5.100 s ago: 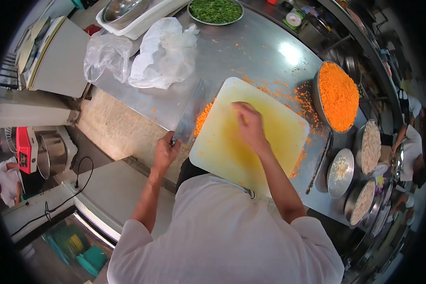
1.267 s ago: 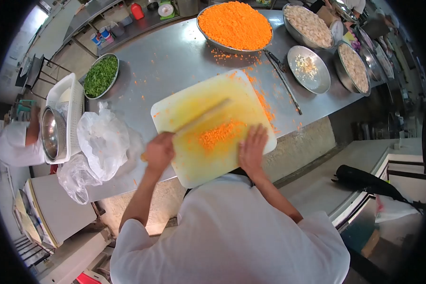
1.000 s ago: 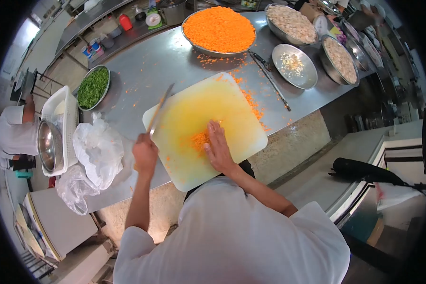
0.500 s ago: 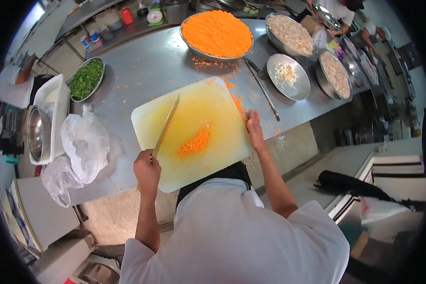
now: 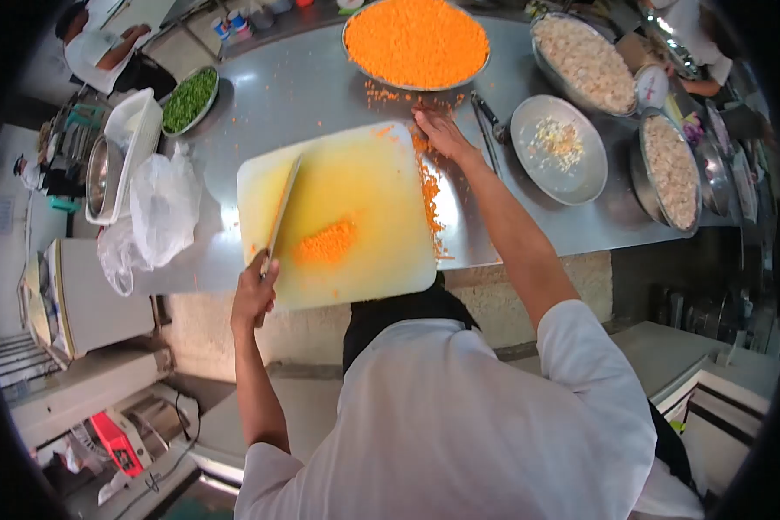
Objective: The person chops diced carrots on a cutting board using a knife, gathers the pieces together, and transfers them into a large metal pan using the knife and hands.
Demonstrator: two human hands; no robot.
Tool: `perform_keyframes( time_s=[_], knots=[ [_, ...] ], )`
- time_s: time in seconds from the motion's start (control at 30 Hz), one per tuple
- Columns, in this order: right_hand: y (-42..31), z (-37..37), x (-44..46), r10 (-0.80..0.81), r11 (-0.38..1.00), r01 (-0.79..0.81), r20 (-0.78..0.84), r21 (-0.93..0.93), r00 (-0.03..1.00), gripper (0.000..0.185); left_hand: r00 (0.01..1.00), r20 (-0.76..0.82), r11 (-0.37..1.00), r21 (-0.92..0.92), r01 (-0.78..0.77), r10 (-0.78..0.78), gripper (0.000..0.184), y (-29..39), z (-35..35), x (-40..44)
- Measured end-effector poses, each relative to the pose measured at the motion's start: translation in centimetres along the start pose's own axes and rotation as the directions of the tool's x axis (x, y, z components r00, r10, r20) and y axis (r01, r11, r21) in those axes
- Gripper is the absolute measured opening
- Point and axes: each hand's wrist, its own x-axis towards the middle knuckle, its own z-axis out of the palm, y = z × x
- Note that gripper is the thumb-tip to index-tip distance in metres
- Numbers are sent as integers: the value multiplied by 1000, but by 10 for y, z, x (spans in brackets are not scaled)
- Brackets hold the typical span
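My left hand point(image 5: 254, 290) is closed round the handle of a knife point(image 5: 284, 204), whose blade points away over the left part of the cutting board point(image 5: 364, 173). A small heap of chopped carrot point(image 5: 325, 242) lies on the yellow-stained board. Beyond the board's far right corner, my right hand point(image 5: 442, 133) reaches over the metal table with its fingers stretched out, by the loose carrot bits point(image 5: 431, 199) strewn along the board's right edge. Just past its fingertips stands a large bowl heaped with chopped carrot point(image 5: 416, 43).
To the right are a bowl with chopped white and yellow bits point(image 5: 559, 173), two bowls of pale diced food point(image 5: 581, 61) and a dark rod-like tool point(image 5: 487, 130). Chopped greens point(image 5: 189, 100), a white basket point(image 5: 147, 130) and a plastic bag point(image 5: 165, 204) sit left. Other people stand around the table.
My right hand has moved forward along the board's right side, from its near right edge to the far corner. The knife stays in my left hand. The whole view has shifted and turned.
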Motion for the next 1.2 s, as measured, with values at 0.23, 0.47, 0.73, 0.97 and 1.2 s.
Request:
perform_keyframes(
  time_s=[0.23, 0.47, 0.73, 0.97, 1.2],
  knots=[
    [-20, 60, -114, -228, 958, 184, -195, -220, 954, 51, 998, -50, 970, -244, 15, -28, 67, 37, 29, -31],
    [-37, 28, -195, 192, 844, -98, -127, 527, 973, 50, 947, -73, 921, -217, -322, 314, 65, 58, 97, -75],
    [-74, 2, -227, 425, 763, -112, -364, 637, 829, 48, 790, 207, 808, -291, -513, 577, 73, 118, 252, -96],
    [-30, 17, -204, 390, 775, -128, -307, 619, 868, 54, 826, 61, 813, -232, -535, 561, 76, 119, 315, -77],
    [-27, 29, -133, 364, 822, -288, -63, 492, 929, 50, 892, -128, 863, -224, -452, 434, 80, 141, 312, -41]
  ],
)
